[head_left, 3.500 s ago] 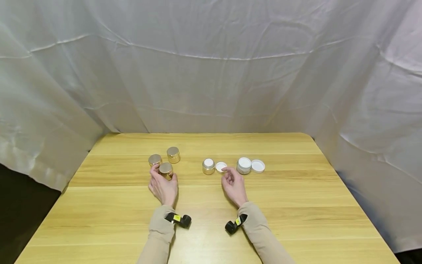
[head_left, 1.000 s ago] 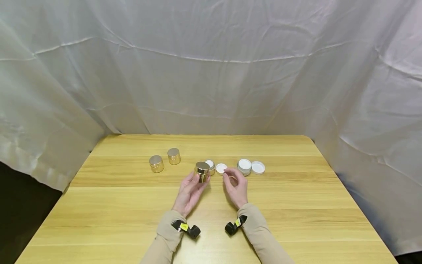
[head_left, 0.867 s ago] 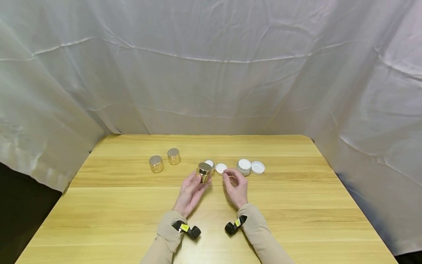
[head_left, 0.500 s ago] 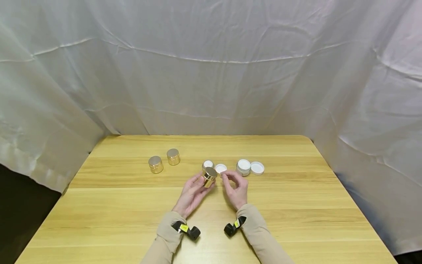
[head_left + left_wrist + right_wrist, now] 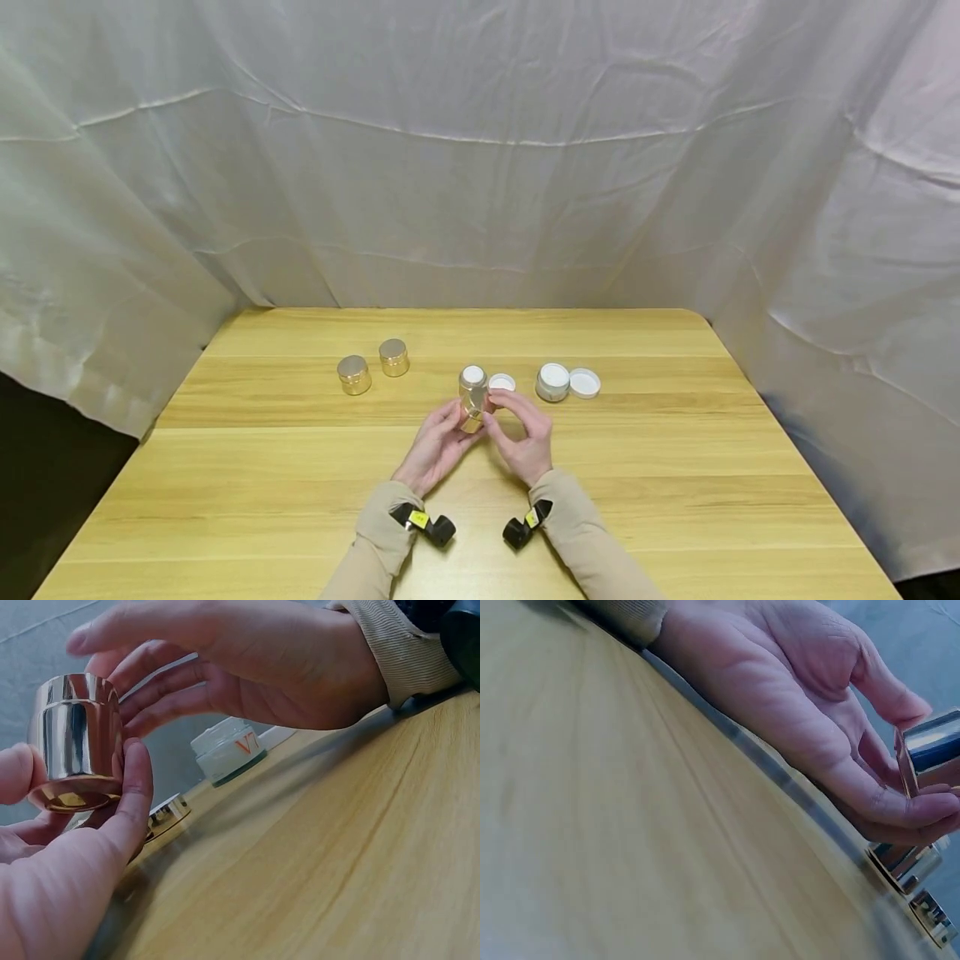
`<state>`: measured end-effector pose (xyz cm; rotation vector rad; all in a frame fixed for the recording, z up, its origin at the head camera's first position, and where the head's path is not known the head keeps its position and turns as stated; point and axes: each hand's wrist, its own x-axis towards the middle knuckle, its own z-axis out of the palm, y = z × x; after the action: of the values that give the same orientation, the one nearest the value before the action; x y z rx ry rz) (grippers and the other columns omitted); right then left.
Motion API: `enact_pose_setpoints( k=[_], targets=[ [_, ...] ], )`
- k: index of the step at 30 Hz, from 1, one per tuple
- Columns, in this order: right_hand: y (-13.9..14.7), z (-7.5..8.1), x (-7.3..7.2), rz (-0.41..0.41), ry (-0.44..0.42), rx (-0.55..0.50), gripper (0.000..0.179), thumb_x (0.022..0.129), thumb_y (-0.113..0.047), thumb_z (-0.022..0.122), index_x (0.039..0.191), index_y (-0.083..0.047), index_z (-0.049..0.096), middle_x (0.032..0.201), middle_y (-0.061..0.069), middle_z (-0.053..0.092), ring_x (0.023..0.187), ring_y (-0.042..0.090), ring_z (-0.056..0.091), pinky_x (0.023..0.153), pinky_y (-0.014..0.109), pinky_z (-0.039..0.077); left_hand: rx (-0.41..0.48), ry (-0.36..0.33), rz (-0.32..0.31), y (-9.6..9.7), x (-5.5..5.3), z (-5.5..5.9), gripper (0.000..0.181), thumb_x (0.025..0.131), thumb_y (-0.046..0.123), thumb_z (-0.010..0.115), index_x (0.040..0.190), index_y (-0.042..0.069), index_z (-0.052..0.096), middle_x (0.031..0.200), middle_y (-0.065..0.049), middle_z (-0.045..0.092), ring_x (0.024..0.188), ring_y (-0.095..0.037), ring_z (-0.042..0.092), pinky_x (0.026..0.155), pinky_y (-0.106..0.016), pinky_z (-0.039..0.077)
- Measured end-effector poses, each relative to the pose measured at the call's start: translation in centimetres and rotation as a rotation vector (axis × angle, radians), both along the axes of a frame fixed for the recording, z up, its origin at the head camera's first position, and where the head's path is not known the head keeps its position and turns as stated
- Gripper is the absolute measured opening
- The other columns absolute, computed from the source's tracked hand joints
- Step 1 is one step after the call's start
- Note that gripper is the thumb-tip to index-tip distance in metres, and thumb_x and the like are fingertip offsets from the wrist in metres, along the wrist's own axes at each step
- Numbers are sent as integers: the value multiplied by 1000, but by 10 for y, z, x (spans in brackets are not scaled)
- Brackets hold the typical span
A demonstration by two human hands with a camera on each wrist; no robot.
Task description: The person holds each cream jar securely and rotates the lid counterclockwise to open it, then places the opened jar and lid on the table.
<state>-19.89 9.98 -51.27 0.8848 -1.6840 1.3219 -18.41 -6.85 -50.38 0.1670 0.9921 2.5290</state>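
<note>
My left hand grips shiny gold cylindrical jar, held off counter, at 6 o'clock from gold jar with white inner disc. Right hand has just come in from 4 o'clock, fingers spread beside held jar's top, contact unclear; work seems two-handed now.

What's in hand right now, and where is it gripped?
The left hand holds a gold jar by the sides of its body, below the lid. The right hand is close to the lid; contact cannot be told.

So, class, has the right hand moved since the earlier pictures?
Yes: in the head view, the right hand moved left, away from the white jar.
</note>
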Motion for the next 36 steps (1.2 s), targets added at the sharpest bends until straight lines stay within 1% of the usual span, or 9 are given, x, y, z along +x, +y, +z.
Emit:
enact_pose_setpoints(
  k=[3,6,11,14,21,24,31,33,36],
  targets=[
    [-2,0,1,-7,8,43,32,74,5,78,104,10,70,109,31,70,100,39,70,106,26,53,5,14,-16,0,0,0,54,109,12,31,155,-9,14,161,-25,23,125,-17,59,116,-33,46],
    [-3,0,2,-5,3,74,35,74,4,81,107,9,70,112,31,69,102,40,69,108,26,52,1,36,-32,0,0,0,53,110,12,28,155,-10,12,155,-19,34,125,-16,58,115,-31,47],
    [-4,-2,3,-5,-19,105,39,73,2,82,110,8,70,115,30,69,104,41,68,108,25,51,-15,36,-25,1,0,-1,51,109,13,30,153,-11,18,136,-5,51,122,-14,58,110,-28,50],
    [-4,-3,3,-6,-23,111,41,72,3,83,110,8,70,115,29,69,104,41,69,107,26,52,-41,37,-16,1,0,-2,50,109,14,32,151,-12,22,129,-2,56,119,-13,59,108,-28,50],
    [-5,-3,3,5,-10,121,42,69,10,81,109,10,71,112,31,69,103,40,67,105,28,54,-77,61,-20,2,0,-2,53,109,13,33,152,-14,18,128,1,57,118,-11,60,107,-30,52],
    [-5,-3,3,5,-5,133,40,71,9,80,109,10,71,112,32,68,103,40,67,105,29,53,-85,56,-16,2,0,-1,53,109,13,32,152,-14,18,127,2,59,117,-10,60,104,-30,53],
    [-7,-3,3,-5,18,150,40,70,11,78,110,10,71,111,31,68,103,42,66,99,42,56,-91,61,-20,4,-1,-3,52,109,11,30,152,-14,16,125,3,61,115,-9,60,102,-28,54],
    [-7,-3,3,-7,28,154,41,70,11,78,110,10,71,112,31,68,103,42,66,98,43,56,-90,65,-19,4,-1,-3,51,109,11,29,152,-14,19,124,4,61,114,-8,61,101,-28,54],
    [-8,-3,3,-8,43,157,41,69,11,79,109,10,71,112,31,67,103,42,65,99,43,56,-87,67,-18,3,-1,-4,44,109,11,30,148,-9,32,122,4,62,111,-8,61,98,-27,54]
  ],
)
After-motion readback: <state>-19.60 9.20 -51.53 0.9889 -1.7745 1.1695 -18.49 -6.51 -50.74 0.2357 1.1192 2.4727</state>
